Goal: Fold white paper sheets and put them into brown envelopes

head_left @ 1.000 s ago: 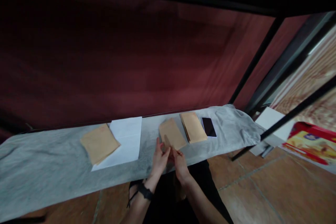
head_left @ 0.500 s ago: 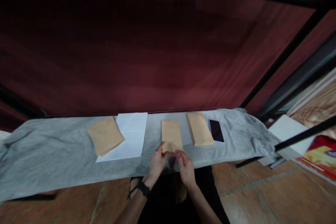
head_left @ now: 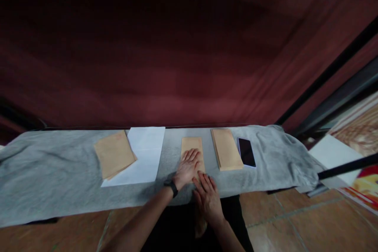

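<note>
A brown paper envelope (head_left: 191, 143) lies upright before me on the grey cloth (head_left: 71, 165). My left hand (head_left: 188, 166) rests flat across its middle, fingers stretched out, hiding part of it. At the envelope's near end is my right hand (head_left: 207, 196), its fingers extended with the tips on the lower right corner. Neither hand grips anything. To the right sits a stack of similar brown envelopes (head_left: 227, 149). Over on the left, more brown envelopes (head_left: 114, 153) partly cover white paper (head_left: 147, 153).
A phone (head_left: 247, 152) with a dark screen lies just right of the envelope stack. Behind the cloth-covered surface hangs dark red fabric (head_left: 177, 86). A black bar (head_left: 348, 165) crosses at the right, near a white board (head_left: 333, 157). Tiled floor (head_left: 283, 220) shows below.
My left hand has moved from the envelope's near edge up onto its middle and flattened. My right hand has let go of the edge and its fingers have straightened.
</note>
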{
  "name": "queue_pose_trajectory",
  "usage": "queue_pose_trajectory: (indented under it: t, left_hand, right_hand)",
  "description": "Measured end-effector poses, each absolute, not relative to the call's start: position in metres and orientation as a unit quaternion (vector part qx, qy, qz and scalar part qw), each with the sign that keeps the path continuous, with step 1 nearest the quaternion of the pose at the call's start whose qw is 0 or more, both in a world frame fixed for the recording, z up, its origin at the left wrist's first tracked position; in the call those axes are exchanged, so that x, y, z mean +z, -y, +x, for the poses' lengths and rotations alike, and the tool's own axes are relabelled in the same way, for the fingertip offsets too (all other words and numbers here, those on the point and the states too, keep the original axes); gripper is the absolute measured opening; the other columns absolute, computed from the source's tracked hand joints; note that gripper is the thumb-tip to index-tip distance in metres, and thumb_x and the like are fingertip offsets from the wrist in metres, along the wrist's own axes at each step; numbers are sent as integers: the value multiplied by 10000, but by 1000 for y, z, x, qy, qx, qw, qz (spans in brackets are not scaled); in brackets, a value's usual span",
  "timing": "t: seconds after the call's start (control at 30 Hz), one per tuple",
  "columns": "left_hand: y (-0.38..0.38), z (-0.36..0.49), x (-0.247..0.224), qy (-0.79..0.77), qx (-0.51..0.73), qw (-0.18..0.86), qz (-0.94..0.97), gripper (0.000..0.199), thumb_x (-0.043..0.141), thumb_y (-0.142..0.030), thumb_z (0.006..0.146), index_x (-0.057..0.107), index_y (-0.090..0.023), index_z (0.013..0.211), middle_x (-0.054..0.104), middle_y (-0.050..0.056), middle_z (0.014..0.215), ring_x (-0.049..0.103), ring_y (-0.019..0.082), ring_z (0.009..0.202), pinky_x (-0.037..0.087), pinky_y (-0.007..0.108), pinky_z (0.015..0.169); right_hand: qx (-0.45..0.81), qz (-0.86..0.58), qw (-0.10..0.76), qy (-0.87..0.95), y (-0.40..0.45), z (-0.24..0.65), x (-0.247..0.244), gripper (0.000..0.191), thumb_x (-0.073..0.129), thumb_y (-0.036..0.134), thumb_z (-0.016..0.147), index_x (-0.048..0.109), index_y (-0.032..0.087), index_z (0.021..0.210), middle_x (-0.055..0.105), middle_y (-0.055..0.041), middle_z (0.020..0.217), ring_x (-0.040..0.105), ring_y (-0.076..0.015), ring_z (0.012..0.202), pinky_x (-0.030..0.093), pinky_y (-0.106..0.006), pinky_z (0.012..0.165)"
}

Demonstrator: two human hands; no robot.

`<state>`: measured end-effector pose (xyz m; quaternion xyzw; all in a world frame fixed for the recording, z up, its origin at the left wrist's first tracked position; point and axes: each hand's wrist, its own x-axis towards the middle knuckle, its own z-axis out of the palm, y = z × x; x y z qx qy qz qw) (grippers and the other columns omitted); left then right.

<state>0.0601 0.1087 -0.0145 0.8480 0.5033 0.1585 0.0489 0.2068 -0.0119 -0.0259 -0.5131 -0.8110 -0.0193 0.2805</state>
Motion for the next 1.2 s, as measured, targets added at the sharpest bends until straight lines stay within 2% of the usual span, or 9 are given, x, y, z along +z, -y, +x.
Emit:
queue_pose_trajectory:
  t: [0.17,0.4,0.57,0.73,0.9,1.2]
  left_hand:
    - [-159,73,-17,-503,113,30,856,574,279,-420,1017,322,-185,1539,347,63,1602,222,203,1506,137,449,1236]
    - [-188,78,-12,-514,114,46,849,590,316,-451,1002,326,-201,1536,379,76,1584,242,216,1500,120,466,1232]
    - [-175,72,-13,-485,127,66,863,583,307,-443,1004,323,-207,1538,361,66,1594,234,201,1503,93,439,1238]
    - [-160,66,-14,-465,110,76,875,579,298,-430,1012,325,-183,1535,327,77,1608,242,181,1499,94,403,1238]
    - [-151,63,-15,-448,95,84,885,584,304,-430,1011,322,-172,1535,326,77,1610,235,177,1500,101,393,1237]
    - [-118,57,-16,-423,112,66,897,554,307,-426,1027,314,-210,1537,336,57,1606,230,150,1500,103,387,1237]
  right_hand:
    - [-17,-518,270,812,13,206,-22,482,466,323,1017,423,283,1495,453,-56,1535,451,-242,1384,366,-453,1141]
    - [19,-528,251,811,13,207,-18,518,464,303,1010,374,309,1520,381,-41,1578,423,-253,1406,352,-463,1147]
    - [39,-516,244,820,12,210,-21,571,457,268,999,309,318,1549,356,-49,1589,421,-278,1408,367,-493,1132]
    - [34,-517,246,819,13,209,-24,562,465,266,998,328,312,1542,349,-57,1592,413,-281,1413,359,-496,1133]
    - [37,-526,259,809,14,206,-23,508,463,285,1008,394,316,1511,410,-47,1561,448,-269,1387,341,-484,1144]
    - [18,-527,285,800,22,204,-32,514,428,274,1011,378,265,1522,504,-60,1496,456,-265,1371,346,-485,1143]
